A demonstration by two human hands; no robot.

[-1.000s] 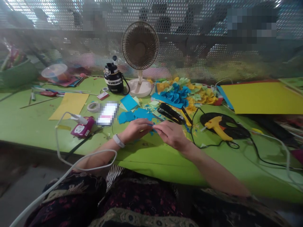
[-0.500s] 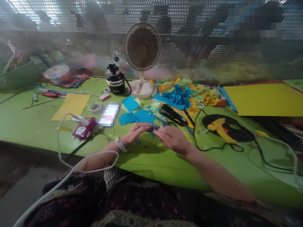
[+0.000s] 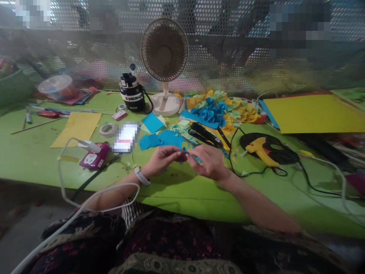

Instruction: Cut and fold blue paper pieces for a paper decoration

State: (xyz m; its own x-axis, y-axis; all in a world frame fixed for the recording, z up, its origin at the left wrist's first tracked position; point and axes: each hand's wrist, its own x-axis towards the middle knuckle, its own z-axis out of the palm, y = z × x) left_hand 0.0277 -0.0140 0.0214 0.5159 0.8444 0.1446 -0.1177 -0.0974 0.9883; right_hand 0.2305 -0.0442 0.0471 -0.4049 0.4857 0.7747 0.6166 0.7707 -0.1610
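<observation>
The left hand (image 3: pixel 162 160) and right hand (image 3: pixel 209 163) meet just above the green desk (image 3: pixel 182 194), with the fingertips of both nearly touching around a small blue paper scrap (image 3: pixel 186 152). The left fingers are closed on it; the right hand's fingers curl in right beside it, but whether they pinch it too is too small to tell. A white smartwatch (image 3: pixel 142 176) sits on the left wrist, and a white cable (image 3: pixel 99 188) loops over that forearm. In front of the hands lies a bare strip of desk, running to the curved front edge, with only a few scraps on it. Room is tighter ahead: blue paper cutouts (image 3: pixel 159 140) lie just beyond the left hand, and a black stapler (image 3: pixel 205 135) sits just beyond the right, among scattered paper bits. Farther back is a heap of blue, yellow and green paper petals (image 3: pixel 211 110). To the right, well apart from the hands, a yellow glue gun (image 3: pixel 261 151) rests on a black mat (image 3: pixel 285 156) — its black cord (image 3: pixel 232 160) curves down near the right hand. On the left, a pink power socket (image 3: pixel 94 156) sits close to the desk's edge.
</observation>
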